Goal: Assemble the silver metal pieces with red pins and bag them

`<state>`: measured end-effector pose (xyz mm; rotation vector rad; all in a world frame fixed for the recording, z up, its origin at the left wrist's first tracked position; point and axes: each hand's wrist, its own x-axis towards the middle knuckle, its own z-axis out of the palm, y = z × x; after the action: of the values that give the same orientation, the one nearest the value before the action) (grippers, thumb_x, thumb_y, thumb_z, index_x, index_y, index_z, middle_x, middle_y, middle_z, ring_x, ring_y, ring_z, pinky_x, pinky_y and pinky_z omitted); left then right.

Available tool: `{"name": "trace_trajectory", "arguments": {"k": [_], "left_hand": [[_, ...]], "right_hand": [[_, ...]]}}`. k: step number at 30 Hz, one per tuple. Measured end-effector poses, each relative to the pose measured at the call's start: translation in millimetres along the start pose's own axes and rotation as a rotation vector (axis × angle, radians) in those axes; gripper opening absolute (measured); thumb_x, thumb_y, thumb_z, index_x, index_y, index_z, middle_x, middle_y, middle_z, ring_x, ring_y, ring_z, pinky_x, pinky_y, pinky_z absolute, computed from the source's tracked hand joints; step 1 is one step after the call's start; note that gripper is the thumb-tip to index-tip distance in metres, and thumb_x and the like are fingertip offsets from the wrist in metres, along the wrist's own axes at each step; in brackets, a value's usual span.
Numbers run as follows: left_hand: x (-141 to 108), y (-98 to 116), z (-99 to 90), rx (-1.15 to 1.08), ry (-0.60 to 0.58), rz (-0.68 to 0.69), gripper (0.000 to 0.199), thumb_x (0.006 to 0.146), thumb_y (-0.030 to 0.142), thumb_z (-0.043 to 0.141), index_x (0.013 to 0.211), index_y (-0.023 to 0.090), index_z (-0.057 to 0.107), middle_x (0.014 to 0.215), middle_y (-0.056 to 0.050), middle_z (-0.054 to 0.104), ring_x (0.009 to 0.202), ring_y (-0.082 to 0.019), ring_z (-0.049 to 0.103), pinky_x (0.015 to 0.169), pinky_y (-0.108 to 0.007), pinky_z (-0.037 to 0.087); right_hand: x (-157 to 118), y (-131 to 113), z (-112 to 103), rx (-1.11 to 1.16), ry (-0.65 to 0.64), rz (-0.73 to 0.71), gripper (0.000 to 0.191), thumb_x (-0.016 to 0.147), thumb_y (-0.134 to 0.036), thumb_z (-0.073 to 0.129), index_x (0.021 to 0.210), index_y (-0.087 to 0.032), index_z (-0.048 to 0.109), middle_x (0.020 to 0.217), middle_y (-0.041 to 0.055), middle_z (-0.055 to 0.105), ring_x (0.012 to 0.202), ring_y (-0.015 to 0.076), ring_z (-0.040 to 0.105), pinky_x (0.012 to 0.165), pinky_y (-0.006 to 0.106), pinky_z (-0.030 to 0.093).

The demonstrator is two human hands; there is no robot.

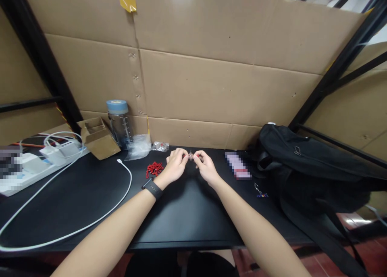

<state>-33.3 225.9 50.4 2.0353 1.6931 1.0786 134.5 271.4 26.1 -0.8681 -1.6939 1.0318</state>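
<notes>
Both hands meet above the black tabletop (187,220), near its far side. A tiny roundish thing with a metallic look (190,156) sits between the fingertips; it is too small to name. My left hand (175,164), with a dark watch on its wrist, pinches it from the left. From the right, my right hand (206,166) pinches at it too, and a speck of red shows by those fingertips. Just left of my left hand lies a heap of red cord-like pieces (154,169). Behind it rests a small clear plastic packet (160,146).
At the left stand a bottle with a blue lid (118,121), an open cardboard box (99,139) and a power strip (33,174). A white cable (99,218) loops across the table. To the right are a blurred phone-like object (238,165), a small keychain (261,194) and a black backpack (320,168).
</notes>
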Motion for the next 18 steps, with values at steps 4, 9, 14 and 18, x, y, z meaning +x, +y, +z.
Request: {"name": "trace_trajectory", "arguments": {"k": [4, 9, 14, 18], "left_hand": [[-1.0, 2.3, -0.1, 0.004, -0.006, -0.007, 0.023, 0.102, 0.039, 0.037, 0.098, 0.026, 0.055, 0.114, -0.003, 0.059, 0.115, -0.024, 0.049, 0.098, -0.043, 0.036], [-1.1, 1.3, 1.4, 0.007, -0.001, 0.002, 0.023, 0.102, 0.039, 0.037, 0.099, 0.026, 0.055, 0.114, -0.004, 0.06, 0.116, -0.024, 0.049, 0.098, -0.043, 0.036], [-0.8, -0.7, 1.7, 0.025, 0.011, 0.017, 0.022, 0.101, 0.039, 0.039, 0.101, 0.027, 0.057, 0.114, -0.003, 0.06, 0.115, -0.024, 0.05, 0.097, -0.042, 0.036], [-0.5, -2.9, 2.5, 0.051, 0.038, 0.017, 0.021, 0.1, 0.04, 0.043, 0.1, 0.027, 0.06, 0.114, -0.004, 0.06, 0.116, -0.025, 0.05, 0.096, -0.043, 0.037]], "right_hand": [[0.3, -1.6, 0.2, 0.012, 0.002, 0.009, 0.029, 0.09, -0.051, 0.058, 0.095, -0.023, 0.056, 0.09, 0.0028, 0.065, 0.073, 0.0152, 0.059, 0.06, 0.025, 0.049], [0.3, -1.7, 0.5, 0.013, 0.0, 0.006, 0.03, 0.09, -0.052, 0.058, 0.094, -0.023, 0.056, 0.09, 0.0026, 0.064, 0.072, 0.015, 0.058, 0.059, 0.025, 0.048], [-0.1, -5.2, 0.7, 0.066, -0.001, 0.012, 0.03, 0.088, -0.05, 0.062, 0.093, -0.021, 0.058, 0.095, 0.0044, 0.066, 0.082, 0.0167, 0.063, 0.061, 0.024, 0.05], [-0.8, -8.5, -1.7, 0.179, -0.022, 0.03, 0.027, 0.086, -0.046, 0.067, 0.087, -0.019, 0.06, 0.115, 0.008, 0.066, 0.093, 0.0179, 0.068, 0.072, 0.028, 0.057]]}}
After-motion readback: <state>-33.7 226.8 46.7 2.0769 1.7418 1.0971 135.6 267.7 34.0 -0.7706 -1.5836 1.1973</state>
